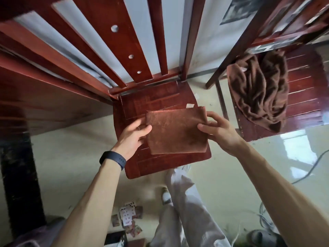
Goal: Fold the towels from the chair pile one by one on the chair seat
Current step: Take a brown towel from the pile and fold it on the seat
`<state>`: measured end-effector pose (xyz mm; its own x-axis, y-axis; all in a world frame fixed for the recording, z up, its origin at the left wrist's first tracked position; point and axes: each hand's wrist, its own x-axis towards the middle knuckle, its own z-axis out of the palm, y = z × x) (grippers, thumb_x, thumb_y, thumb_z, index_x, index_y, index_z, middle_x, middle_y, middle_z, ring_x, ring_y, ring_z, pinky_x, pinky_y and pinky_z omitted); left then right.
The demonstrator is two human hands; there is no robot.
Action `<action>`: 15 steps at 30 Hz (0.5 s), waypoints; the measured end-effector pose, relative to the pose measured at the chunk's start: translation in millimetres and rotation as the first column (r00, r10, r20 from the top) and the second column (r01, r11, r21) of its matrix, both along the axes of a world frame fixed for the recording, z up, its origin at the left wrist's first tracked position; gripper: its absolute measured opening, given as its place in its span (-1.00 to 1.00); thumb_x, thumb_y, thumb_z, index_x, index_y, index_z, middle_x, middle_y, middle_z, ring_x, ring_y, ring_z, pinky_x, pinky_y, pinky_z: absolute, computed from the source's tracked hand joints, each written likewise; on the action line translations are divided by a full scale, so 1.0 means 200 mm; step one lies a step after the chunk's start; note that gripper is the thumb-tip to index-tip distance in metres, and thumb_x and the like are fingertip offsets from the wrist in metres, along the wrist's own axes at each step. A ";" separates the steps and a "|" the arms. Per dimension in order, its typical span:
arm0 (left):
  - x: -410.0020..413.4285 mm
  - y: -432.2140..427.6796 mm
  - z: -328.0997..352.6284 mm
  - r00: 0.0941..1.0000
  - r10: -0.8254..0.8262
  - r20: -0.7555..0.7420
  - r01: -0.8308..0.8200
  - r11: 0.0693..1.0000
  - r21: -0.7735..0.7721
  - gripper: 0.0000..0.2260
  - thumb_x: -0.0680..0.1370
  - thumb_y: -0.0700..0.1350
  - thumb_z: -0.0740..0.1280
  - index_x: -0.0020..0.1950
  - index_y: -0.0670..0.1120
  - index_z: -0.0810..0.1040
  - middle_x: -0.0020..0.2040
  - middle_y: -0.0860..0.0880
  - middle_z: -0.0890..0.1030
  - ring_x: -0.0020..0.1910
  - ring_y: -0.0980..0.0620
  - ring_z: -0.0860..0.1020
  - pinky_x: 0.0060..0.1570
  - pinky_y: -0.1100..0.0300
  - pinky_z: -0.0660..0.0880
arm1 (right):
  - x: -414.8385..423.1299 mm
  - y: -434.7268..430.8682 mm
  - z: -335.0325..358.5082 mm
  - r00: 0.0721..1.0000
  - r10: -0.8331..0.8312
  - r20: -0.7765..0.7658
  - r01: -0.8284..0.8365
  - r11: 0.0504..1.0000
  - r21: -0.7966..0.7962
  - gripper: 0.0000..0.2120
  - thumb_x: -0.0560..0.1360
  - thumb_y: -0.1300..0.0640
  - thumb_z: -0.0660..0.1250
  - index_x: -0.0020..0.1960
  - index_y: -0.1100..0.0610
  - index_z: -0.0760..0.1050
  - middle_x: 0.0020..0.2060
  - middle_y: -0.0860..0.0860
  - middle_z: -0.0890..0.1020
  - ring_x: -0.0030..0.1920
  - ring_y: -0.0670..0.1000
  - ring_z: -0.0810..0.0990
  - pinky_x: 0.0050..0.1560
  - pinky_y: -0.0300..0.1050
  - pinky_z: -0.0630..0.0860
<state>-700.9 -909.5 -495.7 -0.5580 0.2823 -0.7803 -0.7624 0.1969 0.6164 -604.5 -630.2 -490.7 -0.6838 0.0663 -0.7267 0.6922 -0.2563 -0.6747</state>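
Two red-brown wooden chairs. On the near chair seat [160, 168], one folded brown towel [176, 131], lying flat. Left edge pinched by the left hand [133, 134], thumb on top; right edge grasped by the right hand [219, 132], fingers [211, 114] curled round it. On the second chair [306, 97], one crumpled towel pile [258, 93]; number of towels in it impossible to tell. Scattered playing cards [128, 216] on the floor.

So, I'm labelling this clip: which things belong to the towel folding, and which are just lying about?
Job: towel, pile, seat, left hand, right hand.
Lying about: cards, picture.
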 end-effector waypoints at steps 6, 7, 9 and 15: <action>-0.01 0.19 0.68 0.974 -0.070 -0.217 0.091 0.992 0.090 -0.73 0.51 -0.06 0.42 0.20 0.14 0.62 0.15 0.05 0.67 0.16 0.04 0.63 0.17 0.00 0.53 | 0.14 0.12 0.75 0.965 -0.113 -0.238 0.151 0.977 0.148 -0.66 0.52 0.27 0.43 0.24 0.00 0.55 -0.07 0.20 0.62 -0.01 0.15 0.68 -0.01 0.18 0.66; 0.00 0.24 0.82 0.961 -0.087 -0.263 0.117 0.988 0.100 -0.68 0.48 0.00 0.45 0.23 0.15 0.60 0.19 0.07 0.65 0.18 0.05 0.61 0.21 -0.01 0.52 | 0.19 0.14 0.89 0.948 -0.140 -0.285 0.196 0.964 0.177 -0.66 0.52 0.25 0.44 0.24 -0.02 0.56 -0.05 0.23 0.62 -0.01 0.17 0.69 -0.03 0.18 0.67; 0.04 0.34 1.07 0.927 -0.128 -0.352 0.183 0.975 0.126 -0.68 0.50 0.01 0.44 0.26 0.13 0.58 0.21 0.03 0.64 0.22 0.02 0.59 0.26 -0.05 0.49 | 0.31 0.17 1.16 0.904 -0.200 -0.377 0.297 0.929 0.221 -0.66 0.52 0.24 0.44 0.24 -0.04 0.57 -0.04 0.23 0.62 -0.02 0.17 0.70 -0.11 0.08 0.67; 0.30 0.70 1.81 0.747 -0.294 -0.597 0.464 0.873 0.151 -0.82 0.58 -0.03 0.36 0.16 0.16 0.61 0.10 -0.06 0.68 0.16 -0.08 0.63 0.28 -0.18 0.46 | 0.85 0.26 1.81 0.736 -0.339 -0.587 0.572 0.774 0.270 -0.68 0.52 0.20 0.45 0.19 -0.12 0.59 0.02 0.20 0.66 0.00 0.15 0.71 -0.04 0.21 0.67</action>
